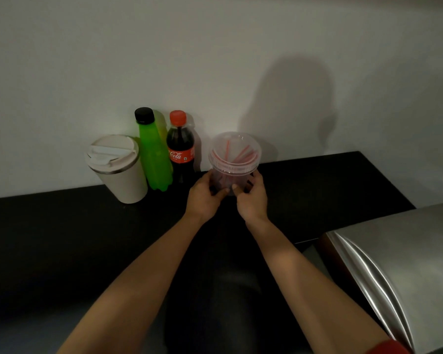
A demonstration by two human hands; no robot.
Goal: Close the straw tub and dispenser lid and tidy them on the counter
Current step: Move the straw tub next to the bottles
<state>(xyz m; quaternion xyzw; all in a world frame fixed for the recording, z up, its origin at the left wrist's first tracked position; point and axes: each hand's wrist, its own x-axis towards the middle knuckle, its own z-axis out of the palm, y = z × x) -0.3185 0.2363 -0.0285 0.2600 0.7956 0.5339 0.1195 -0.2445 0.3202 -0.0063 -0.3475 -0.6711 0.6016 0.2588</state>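
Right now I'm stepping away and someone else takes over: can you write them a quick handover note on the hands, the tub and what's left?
Left hand and right hand: both grip the lower body of the clear straw tub, near the wall on the black counter.
Tub: lid appears seated on top, red straws inside.
To its left: Coca-Cola bottle, green bottle, cream travel cup.
Done: tub looks closed.
Left: release it, check the cup's lid flap, line things up.

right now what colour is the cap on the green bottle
Black, on the green bottle; the cap shows in the head view.
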